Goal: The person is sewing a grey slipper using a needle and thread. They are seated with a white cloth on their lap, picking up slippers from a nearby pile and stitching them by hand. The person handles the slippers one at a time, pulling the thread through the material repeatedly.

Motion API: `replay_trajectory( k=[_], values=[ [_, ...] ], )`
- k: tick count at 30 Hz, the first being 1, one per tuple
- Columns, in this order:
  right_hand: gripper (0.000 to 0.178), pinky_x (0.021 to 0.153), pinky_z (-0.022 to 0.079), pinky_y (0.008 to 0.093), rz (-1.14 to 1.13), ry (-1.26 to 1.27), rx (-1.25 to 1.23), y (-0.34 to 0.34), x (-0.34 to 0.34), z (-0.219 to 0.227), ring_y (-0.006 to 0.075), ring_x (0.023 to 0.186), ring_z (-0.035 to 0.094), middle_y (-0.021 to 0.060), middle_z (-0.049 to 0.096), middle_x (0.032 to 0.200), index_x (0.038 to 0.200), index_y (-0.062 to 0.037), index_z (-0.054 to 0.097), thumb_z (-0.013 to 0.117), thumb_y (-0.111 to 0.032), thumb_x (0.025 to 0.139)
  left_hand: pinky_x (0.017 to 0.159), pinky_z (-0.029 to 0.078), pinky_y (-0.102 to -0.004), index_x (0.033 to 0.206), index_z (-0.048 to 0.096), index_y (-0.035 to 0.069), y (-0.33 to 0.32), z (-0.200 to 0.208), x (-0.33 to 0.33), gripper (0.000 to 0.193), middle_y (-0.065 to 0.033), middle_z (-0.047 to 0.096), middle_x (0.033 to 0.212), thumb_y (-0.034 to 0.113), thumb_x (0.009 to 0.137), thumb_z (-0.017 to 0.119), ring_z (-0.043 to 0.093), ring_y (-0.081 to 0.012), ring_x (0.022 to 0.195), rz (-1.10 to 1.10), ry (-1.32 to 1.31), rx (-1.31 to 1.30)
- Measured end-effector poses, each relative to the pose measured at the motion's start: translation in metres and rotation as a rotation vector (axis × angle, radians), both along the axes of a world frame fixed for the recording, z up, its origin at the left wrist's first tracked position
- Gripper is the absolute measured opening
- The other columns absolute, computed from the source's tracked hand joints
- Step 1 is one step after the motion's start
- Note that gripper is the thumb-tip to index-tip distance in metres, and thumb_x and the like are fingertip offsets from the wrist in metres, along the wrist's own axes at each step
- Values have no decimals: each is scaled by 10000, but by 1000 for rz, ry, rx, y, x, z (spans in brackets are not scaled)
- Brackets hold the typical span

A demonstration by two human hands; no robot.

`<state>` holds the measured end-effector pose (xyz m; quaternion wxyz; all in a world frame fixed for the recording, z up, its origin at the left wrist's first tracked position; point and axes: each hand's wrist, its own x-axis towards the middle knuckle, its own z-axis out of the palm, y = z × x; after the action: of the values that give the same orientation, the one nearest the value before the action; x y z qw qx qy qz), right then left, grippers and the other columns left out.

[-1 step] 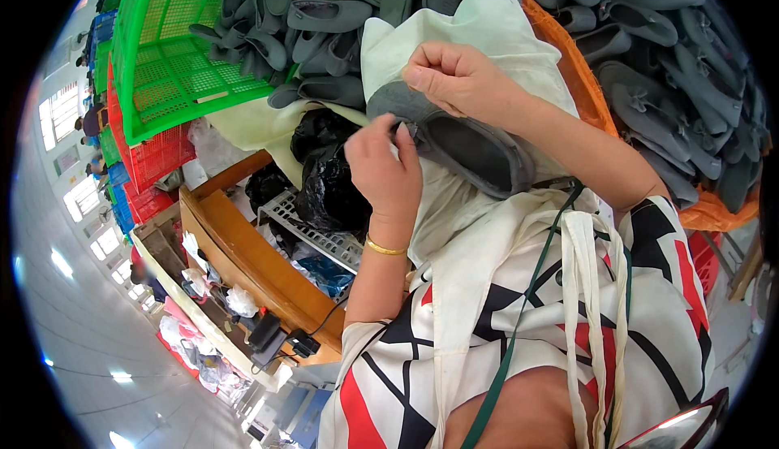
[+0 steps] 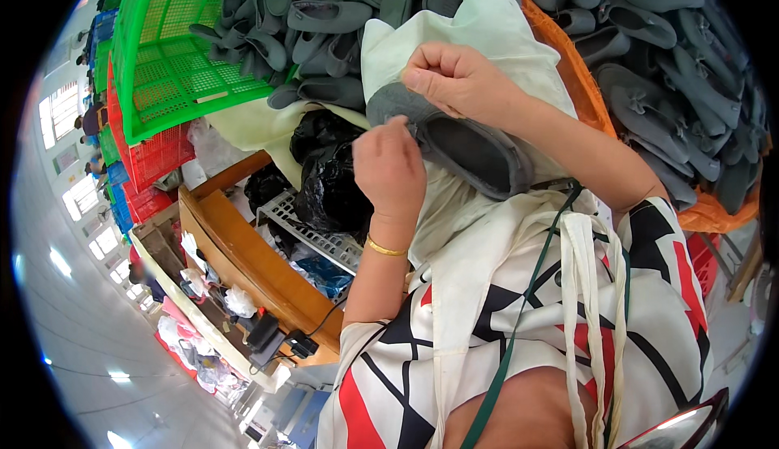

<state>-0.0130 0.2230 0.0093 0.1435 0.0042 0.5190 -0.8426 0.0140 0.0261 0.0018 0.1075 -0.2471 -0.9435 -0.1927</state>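
A dark grey slip-on shoe rests on the pale cloth over my lap, its opening facing up and its toe pointing up-left. My left hand, with a gold bangle at the wrist, is at the left side of the toe, its fingers drawn together and slightly blurred. Whatever they pinch is too small to make out. Above the toe, my right hand is closed with thumb against curled fingers. Anything between those fingertips is hidden. The off-white cloth lies beneath and behind the shoe.
A green plastic crate with many grey shoes stands at upper left. An orange sack of similar shoes is at right. A black plastic bag, white rack and open wooden drawer sit to the left.
My left hand has shifted slightly, and its thumb and fingers, which were parted, have come together beside the toe. My right hand and the shoe look nearly the same.
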Motion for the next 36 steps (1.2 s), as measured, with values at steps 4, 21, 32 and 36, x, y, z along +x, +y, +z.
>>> replay_trajectory(
  k=[4, 21, 32, 36],
  values=[
    [97, 500, 353, 229, 4, 50, 133, 0, -4, 8, 34, 565, 426, -53, 473, 652, 950, -65, 568, 597, -154, 977, 723, 529, -388, 1215, 566, 69, 11, 0, 8, 456, -131, 583, 1030, 228, 826, 745, 615, -300, 930, 6, -50, -102],
    [135, 694, 551, 392, 42, 903, 1470, 0, -3, 40, 274, 914, 617, 87, 599, 871, 877, -64, 641, 672, -185, 825, 803, 542, -376, 1037, 628, 72, -19, 27, -66, 319, -91, 647, 1003, 34, 722, 655, 636, -280, 960, -449, -36, 59],
    [235, 560, 432, 411, -184, 707, 1282, -8, 72, -2, 299, 657, 555, 87, 505, 660, 643, -61, 517, 697, -134, 776, 748, 556, -365, 1073, 642, 70, -6, -11, -14, 359, -103, 673, 989, 35, 723, 709, 659, -284, 885, -496, -88, 211],
    [196, 570, 472, 416, -206, 628, 1336, -7, 100, 5, 299, 678, 586, 91, 532, 677, 655, -64, 540, 673, -141, 777, 733, 557, -359, 1062, 648, 79, -4, -17, -7, 352, -97, 673, 982, 24, 719, 704, 664, -281, 857, -526, -102, 248]
  ],
)
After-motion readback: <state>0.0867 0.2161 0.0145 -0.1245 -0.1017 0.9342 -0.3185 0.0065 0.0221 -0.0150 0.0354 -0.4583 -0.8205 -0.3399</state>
